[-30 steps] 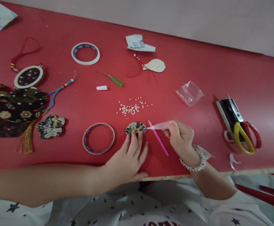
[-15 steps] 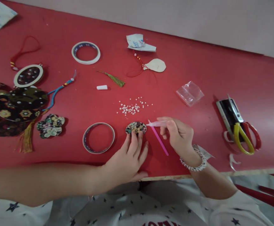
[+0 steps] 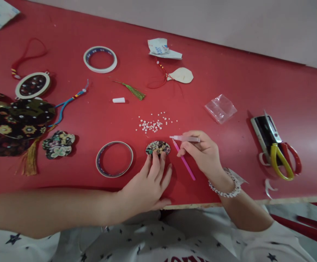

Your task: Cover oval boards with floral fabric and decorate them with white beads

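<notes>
Pinning a floral piece [image 3: 158,146] with the left hand [image 3: 149,183], holding a narrow-tipped tube [image 3: 187,138] in the right hand [image 3: 202,154].
In the head view, resting left fingertips on the near edge of the piece, with fingers slightly apart and thumb well away, on the red table [image 3: 284,94] between the nearer tape roll [image 3: 97,162] and the pink pen [image 3: 185,162]; gripping the tube between right thumb and fingers, tip just beside the piece, not touching. Probably best to keep left fingertips on that edge, to steady the right wrist, to squeeze lightly against blobs, and to stay clear of the loose beads [image 3: 150,127] just beyond. Cannot tell whether touching the pen with the tube.
</notes>
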Action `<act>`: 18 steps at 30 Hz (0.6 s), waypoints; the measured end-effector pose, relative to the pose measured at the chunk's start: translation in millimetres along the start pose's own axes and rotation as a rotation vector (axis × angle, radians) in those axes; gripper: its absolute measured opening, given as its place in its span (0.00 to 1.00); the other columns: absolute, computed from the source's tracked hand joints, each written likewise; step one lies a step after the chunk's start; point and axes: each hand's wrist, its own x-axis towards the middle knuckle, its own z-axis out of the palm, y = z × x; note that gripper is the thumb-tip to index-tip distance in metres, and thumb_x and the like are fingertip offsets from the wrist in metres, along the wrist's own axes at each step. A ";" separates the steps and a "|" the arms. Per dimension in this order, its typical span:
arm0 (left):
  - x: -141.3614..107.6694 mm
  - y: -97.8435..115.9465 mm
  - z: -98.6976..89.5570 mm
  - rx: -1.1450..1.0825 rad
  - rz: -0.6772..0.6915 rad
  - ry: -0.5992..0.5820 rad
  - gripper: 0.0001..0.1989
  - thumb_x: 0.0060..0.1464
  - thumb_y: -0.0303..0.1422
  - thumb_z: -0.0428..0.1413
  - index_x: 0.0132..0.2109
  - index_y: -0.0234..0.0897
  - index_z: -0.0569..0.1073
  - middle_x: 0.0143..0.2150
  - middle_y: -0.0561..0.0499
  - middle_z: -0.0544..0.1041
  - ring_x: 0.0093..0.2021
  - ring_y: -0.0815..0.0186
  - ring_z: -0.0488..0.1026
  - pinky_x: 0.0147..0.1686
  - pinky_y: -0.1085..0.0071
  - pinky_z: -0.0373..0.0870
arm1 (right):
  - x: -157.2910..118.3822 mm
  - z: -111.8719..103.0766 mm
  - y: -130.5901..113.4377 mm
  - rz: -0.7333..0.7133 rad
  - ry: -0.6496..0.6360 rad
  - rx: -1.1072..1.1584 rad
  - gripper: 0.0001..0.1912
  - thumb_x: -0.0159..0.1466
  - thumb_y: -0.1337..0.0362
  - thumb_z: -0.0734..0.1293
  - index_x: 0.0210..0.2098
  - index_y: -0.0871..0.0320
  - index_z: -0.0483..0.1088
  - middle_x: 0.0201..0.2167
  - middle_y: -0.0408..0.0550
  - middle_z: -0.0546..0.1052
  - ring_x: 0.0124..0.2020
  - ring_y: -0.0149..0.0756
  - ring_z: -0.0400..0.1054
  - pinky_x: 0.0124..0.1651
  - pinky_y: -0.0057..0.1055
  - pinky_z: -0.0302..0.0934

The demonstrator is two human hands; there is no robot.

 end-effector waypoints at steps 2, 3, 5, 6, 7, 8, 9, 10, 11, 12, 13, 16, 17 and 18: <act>0.1 0.1 0.7 -0.002 0.003 0.001 0.39 0.53 0.56 0.45 0.57 0.23 0.63 0.57 0.24 0.65 0.55 0.38 0.64 0.52 0.50 0.60 | -0.5 -0.3 0.5 0.009 0.003 -0.032 0.09 0.57 0.63 0.68 0.37 0.58 0.69 0.19 0.37 0.74 0.20 0.27 0.71 0.27 0.25 0.68; 0.1 0.1 1.0 -0.003 0.005 -0.001 0.40 0.53 0.56 0.45 0.57 0.23 0.63 0.56 0.24 0.65 0.55 0.38 0.64 0.52 0.50 0.60 | -0.9 -0.4 0.8 0.005 0.006 -0.059 0.08 0.57 0.63 0.68 0.36 0.58 0.70 0.19 0.37 0.74 0.20 0.26 0.70 0.26 0.25 0.67; 0.1 0.2 1.6 -0.006 0.009 -0.002 0.40 0.53 0.56 0.45 0.57 0.23 0.63 0.56 0.24 0.65 0.55 0.38 0.64 0.52 0.50 0.60 | -1.6 -0.7 1.3 -0.022 0.027 -0.132 0.06 0.57 0.63 0.68 0.35 0.58 0.72 0.18 0.37 0.73 0.20 0.26 0.69 0.26 0.25 0.66; 0.1 0.2 2.0 -0.007 0.007 0.000 0.40 0.53 0.56 0.45 0.57 0.23 0.63 0.56 0.24 0.65 0.55 0.37 0.64 0.52 0.50 0.60 | -1.9 -0.8 1.4 -0.042 0.044 -0.174 0.06 0.57 0.64 0.68 0.34 0.58 0.72 0.18 0.38 0.74 0.20 0.26 0.69 0.26 0.25 0.66; 0.1 0.2 2.2 -0.007 0.003 0.004 0.40 0.53 0.56 0.45 0.57 0.23 0.63 0.56 0.24 0.66 0.55 0.38 0.64 0.52 0.50 0.60 | -2.2 -1.1 1.5 -0.064 0.059 -0.216 0.05 0.57 0.64 0.68 0.34 0.58 0.73 0.20 0.38 0.74 0.21 0.27 0.69 0.27 0.25 0.66; 0.1 0.2 2.5 -0.007 0.000 0.009 0.40 0.52 0.57 0.45 0.57 0.23 0.63 0.56 0.24 0.66 0.55 0.38 0.64 0.52 0.50 0.60 | -2.4 -1.5 1.4 -0.086 0.071 -0.258 0.05 0.57 0.63 0.68 0.33 0.57 0.73 0.21 0.40 0.75 0.23 0.27 0.70 0.28 0.26 0.67; 0.1 0.2 2.7 -0.007 -0.003 0.013 0.40 0.52 0.57 0.45 0.57 0.23 0.64 0.56 0.24 0.66 0.55 0.38 0.65 0.51 0.50 0.60 | -2.5 -1.9 1.3 -0.105 0.079 -0.300 0.05 0.58 0.63 0.68 0.33 0.57 0.73 0.24 0.41 0.76 0.25 0.28 0.71 0.30 0.27 0.67; 0.1 0.2 2.8 -0.007 -0.004 0.016 0.40 0.52 0.57 0.45 0.57 0.23 0.64 0.56 0.24 0.66 0.55 0.38 0.65 0.51 0.50 0.60 | -2.6 -2.4 1.1 -0.119 0.080 -0.336 0.05 0.58 0.63 0.68 0.32 0.57 0.73 0.26 0.42 0.77 0.27 0.29 0.72 0.32 0.27 0.67; 0.0 0.2 2.9 -0.008 -0.005 0.018 0.40 0.52 0.57 0.46 0.57 0.23 0.63 0.56 0.24 0.66 0.55 0.38 0.65 0.51 0.50 0.60 | -2.7 -2.9 0.9 -0.132 0.075 -0.367 0.05 0.59 0.62 0.67 0.31 0.57 0.73 0.27 0.43 0.78 0.29 0.30 0.72 0.33 0.28 0.68; -0.1 0.3 2.8 -0.009 -0.005 0.019 0.40 0.52 0.57 0.46 0.57 0.23 0.63 0.56 0.24 0.66 0.55 0.38 0.64 0.52 0.50 0.60 | -2.8 -3.3 0.7 -0.141 0.067 -0.392 0.05 0.59 0.62 0.67 0.31 0.57 0.73 0.28 0.43 0.78 0.30 0.31 0.72 0.33 0.28 0.67; -0.2 0.3 2.8 -0.010 -0.006 0.021 0.40 0.52 0.57 0.46 0.57 0.23 0.63 0.56 0.24 0.66 0.55 0.37 0.64 0.52 0.50 0.60 | -2.9 -3.6 0.4 -0.149 0.058 -0.413 0.06 0.60 0.61 0.66 0.31 0.57 0.72 0.28 0.43 0.78 0.30 0.31 0.72 0.33 0.27 0.67; -0.7 0.5 2.6 -0.007 -0.008 0.029 0.40 0.52 0.57 0.46 0.57 0.23 0.63 0.56 0.24 0.66 0.55 0.37 0.64 0.52 0.50 0.60 | -3.1 -4.0 -0.3 -0.172 0.004 -0.450 0.07 0.61 0.60 0.65 0.31 0.56 0.71 0.25 0.42 0.77 0.27 0.29 0.71 0.30 0.25 0.66; -0.9 0.6 2.7 -0.005 -0.007 0.031 0.40 0.52 0.57 0.46 0.57 0.23 0.63 0.56 0.24 0.66 0.55 0.37 0.64 0.52 0.50 0.59 | -3.1 -3.9 -0.4 -0.182 -0.020 -0.455 0.07 0.61 0.60 0.65 0.31 0.56 0.71 0.24 0.42 0.77 0.27 0.29 0.71 0.30 0.25 0.66; -1.0 0.6 2.9 -0.003 -0.005 0.031 0.41 0.52 0.57 0.46 0.57 0.23 0.63 0.56 0.24 0.66 0.55 0.37 0.64 0.52 0.50 0.59 | -3.1 -3.9 -0.4 -0.193 -0.043 -0.457 0.07 0.62 0.60 0.64 0.31 0.56 0.71 0.24 0.42 0.77 0.27 0.29 0.72 0.30 0.25 0.66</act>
